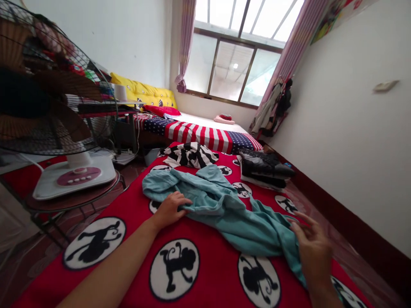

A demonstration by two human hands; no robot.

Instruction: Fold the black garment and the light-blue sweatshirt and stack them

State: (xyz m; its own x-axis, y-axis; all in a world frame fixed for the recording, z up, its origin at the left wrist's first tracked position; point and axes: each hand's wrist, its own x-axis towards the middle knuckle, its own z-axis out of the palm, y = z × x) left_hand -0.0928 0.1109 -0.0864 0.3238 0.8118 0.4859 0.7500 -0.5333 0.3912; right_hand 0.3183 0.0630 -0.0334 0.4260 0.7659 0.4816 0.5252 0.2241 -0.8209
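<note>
Garment (224, 214): lies across the red blanket (218, 273), loosely spread, not folded; its right part comes down nearer to the wearer.

Handling, left to right (judged by eye). Left end: bunched, probably light and soft, with no stiffness to hold a shape; best taken through more than one layer at the near edge. The left hand (171, 208) is there, fingers bent and nearly closed, seemingly pinching a fold of that edge between thumb and fingertips. Middle: loose folds, likely to sag if lifted by one point only; a two-ended grip should keep it flatter. Matt surface, so probably not slippery; nothing fragile noted. Right end: narrower, a fair place for a pinch at the upper edge. The right hand (313, 239) is at this end, thumb and forefinger a little parted, fabric edge at their tips; whether it is gripped, cannot tell.

Appearance, left to right. Plain teal throughout. Left end rounded and rumpled; a short flap points away from the wearer near the middle; right part a long, creased strip, its lower end partly hidden by the right hand. Type of garment uncertain.

Surroundings, left to right: fan (80, 175) on a stool, well apart; striped cloth (192, 154) crumpled just beyond the garment; clothes stack (266, 169) beyond its right part, apart from it.
</note>
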